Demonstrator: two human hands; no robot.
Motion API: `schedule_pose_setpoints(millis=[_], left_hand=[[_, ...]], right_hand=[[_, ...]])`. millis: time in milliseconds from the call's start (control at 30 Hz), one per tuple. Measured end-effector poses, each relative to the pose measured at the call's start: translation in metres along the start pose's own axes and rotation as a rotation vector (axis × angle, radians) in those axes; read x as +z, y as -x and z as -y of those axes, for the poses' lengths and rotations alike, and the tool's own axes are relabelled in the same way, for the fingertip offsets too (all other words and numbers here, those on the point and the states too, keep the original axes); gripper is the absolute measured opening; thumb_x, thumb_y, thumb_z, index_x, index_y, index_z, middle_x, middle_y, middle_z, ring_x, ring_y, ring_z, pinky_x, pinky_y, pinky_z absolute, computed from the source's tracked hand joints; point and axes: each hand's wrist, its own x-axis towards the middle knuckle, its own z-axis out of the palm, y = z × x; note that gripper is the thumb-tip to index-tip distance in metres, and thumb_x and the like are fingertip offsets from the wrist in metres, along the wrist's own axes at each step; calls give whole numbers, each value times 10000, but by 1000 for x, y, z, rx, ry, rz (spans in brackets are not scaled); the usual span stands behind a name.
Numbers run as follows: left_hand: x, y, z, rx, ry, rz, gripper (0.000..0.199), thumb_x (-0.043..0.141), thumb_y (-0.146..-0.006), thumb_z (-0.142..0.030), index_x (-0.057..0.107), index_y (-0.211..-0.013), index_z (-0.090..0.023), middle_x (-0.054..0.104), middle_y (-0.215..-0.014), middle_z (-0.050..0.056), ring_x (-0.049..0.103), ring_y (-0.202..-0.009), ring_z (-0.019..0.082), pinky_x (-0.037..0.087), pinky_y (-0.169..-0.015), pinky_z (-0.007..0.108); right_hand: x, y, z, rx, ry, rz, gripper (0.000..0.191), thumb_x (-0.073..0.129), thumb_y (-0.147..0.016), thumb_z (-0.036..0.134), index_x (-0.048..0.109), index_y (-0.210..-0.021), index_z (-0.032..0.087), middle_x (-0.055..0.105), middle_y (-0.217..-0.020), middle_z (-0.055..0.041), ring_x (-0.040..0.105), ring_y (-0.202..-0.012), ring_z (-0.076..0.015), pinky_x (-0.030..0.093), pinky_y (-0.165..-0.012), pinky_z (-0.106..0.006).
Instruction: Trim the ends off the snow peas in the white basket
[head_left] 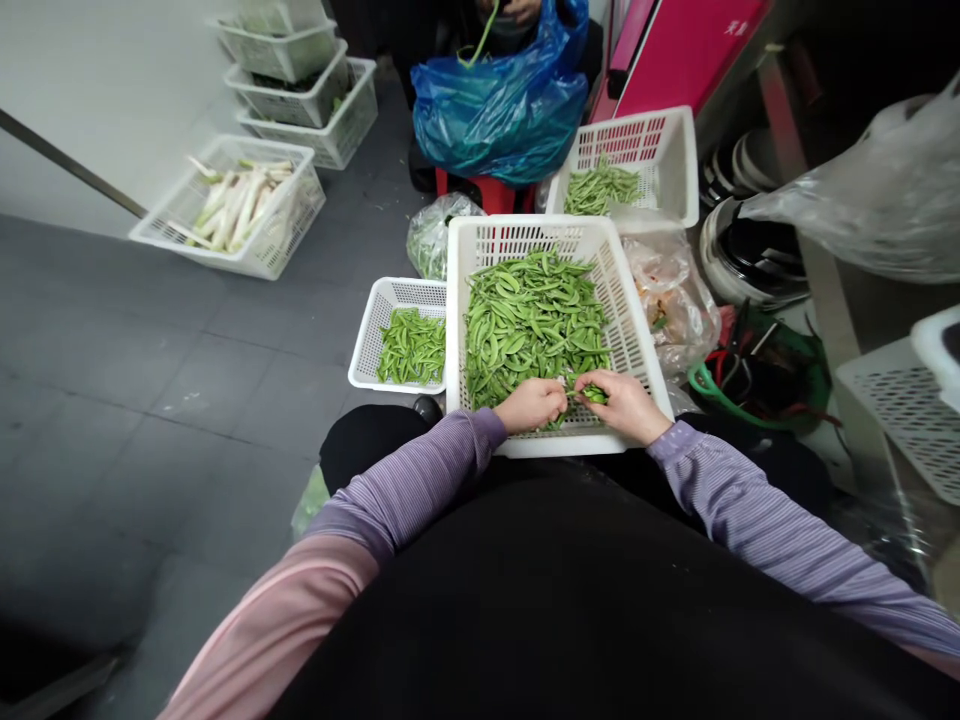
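A large white plastic basket (645, 385) full of flat green bean pods (529, 310) stands right in front of me. Over its near end my left hand (534, 405) is closed, fingertips pinching the end of a green pod. Just to the right, my right hand (619, 405) is closed round several green pods, which show between thumb and fingers. The two hands are close together, with a thin bit of green between them. On the left, a smaller white basket (361, 345) holds more green pods (412, 345), and it touches the large one.
Behind stands a white basket (679, 150) of thin green beans. A blue plastic bag (499, 115) rests on a red stool, with a person's hand (521, 10) above it. A basket of white-stemmed vegetables (240, 200) and stacked baskets (337, 130) stand left. Scissors (731, 365) lie in a green basket (705, 385) at right.
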Motion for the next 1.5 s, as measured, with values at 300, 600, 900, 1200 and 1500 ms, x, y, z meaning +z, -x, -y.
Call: schedule_pose_setpoints(millis=[300, 600, 900, 1200, 1500], left_hand=[[-8, 2, 9, 20, -422, -29, 194, 417, -703, -233, 537, -589, -133, 468, -489, 1, 456, -464, 89, 371, -457, 198], [-8, 6, 11, 194, -590, -50, 398, 500, -755, -232, 507, -1144, -147, 589, -1030, 75, 585, -716, 108, 461, -701, 224], [-13, 9, -8, 179, -1003, 0, 317, 363, -858, -306, 619, -776, -139, 635, -777, 89, 589, -738, 181, 419, -680, 264], [-12, 7, 1, 331, -893, -229, 304, 345, -872, -309, 584, -782, -142, 624, -792, 71, 567, -750, 162, 389, -664, 244], [-4, -7, 4, 300, -526, -253, 338, 293, -862, -236, 569, -700, -127, 560, -638, 0, 506, -612, 87, 413, -631, 189]], right_hand=[[1, 6, 35, 322, -548, -273, 201, 620, -662, 366, 554, -758, 202, 552, -591, 27, 515, -531, -130, 431, -555, -276], [-3, 0, 25, 396, -925, -367, 275, 695, -602, 360, 515, -740, 205, 505, -508, 50, 456, -426, -98, 370, -420, -227], [-19, -5, 26, -113, 295, -13, 189, 475, -784, 178, 622, -904, 184, 603, -937, -105, 558, -856, -211, 429, -690, -302], [-16, -18, 10, -63, 54, 275, 180, 573, -740, 324, 636, -833, 183, 649, -813, -43, 589, -743, -183, 430, -674, -281], [16, -12, 21, 462, -1049, -311, 238, 630, -663, 396, 501, -691, 198, 461, -493, 66, 409, -397, -70, 350, -375, -195]])
